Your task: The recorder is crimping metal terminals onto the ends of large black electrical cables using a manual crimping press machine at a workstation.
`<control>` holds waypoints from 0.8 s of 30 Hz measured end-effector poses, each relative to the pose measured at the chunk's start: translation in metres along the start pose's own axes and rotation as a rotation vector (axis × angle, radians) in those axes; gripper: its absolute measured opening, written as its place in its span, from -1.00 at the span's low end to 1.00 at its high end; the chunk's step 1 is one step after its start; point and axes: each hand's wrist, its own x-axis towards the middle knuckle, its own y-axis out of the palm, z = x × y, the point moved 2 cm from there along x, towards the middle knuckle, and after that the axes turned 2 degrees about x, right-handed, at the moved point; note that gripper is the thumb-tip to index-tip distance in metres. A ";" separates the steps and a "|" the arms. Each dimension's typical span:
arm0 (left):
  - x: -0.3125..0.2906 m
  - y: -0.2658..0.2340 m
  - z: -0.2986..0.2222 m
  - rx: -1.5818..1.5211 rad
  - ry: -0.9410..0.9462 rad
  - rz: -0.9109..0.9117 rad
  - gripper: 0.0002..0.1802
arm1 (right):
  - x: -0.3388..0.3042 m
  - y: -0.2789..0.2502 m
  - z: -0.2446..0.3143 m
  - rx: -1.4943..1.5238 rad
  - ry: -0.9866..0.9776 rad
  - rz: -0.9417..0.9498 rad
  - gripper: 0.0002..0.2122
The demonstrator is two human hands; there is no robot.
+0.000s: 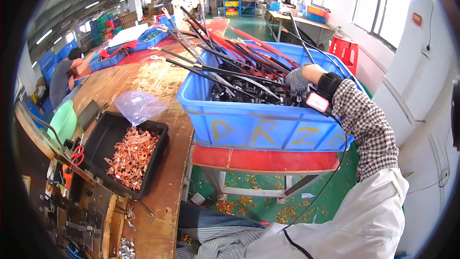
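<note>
My right hand (298, 80), in a grey glove, reaches over the near right side of a large blue plastic bin (230, 120). Its fingers point down among black cables (239, 88) and are hidden, so whether they grip anything does not show. Red cables (249, 52) and more black ones stick up from the bin, several ending in metal lugs (156, 58) that jut out to the left. A checked sleeve and a black wrist strap (329, 84) cover my right arm. Nowhere in the picture does my left hand appear.
The bin rests on a red-topped stool (263, 159). On the wooden bench (158, 79) at left lie a black tray (163, 136) of copper terminals (132, 156), a clear plastic bag (139, 105) and red-handled scissors (77, 155). A person (62, 76) sits at far left.
</note>
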 end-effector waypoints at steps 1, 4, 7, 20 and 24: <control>0.000 0.000 0.001 0.000 -0.010 0.002 -0.56 | 0.000 0.002 0.005 0.180 -0.052 0.034 -0.74; 0.005 0.002 0.000 0.006 -0.019 0.007 -0.54 | -0.013 0.006 0.019 0.348 -0.168 0.131 -0.61; 0.006 0.002 0.008 0.011 -0.047 0.004 -0.53 | 0.008 0.009 0.017 0.346 -0.164 0.153 -0.65; -0.019 -0.004 0.025 0.080 -0.300 0.038 -0.57 | -0.132 -0.047 0.097 0.602 -0.558 -0.743 -0.84; -0.051 -0.027 0.001 0.191 -0.440 0.068 -0.59 | -0.131 -0.035 0.207 0.349 -1.171 -1.007 -0.92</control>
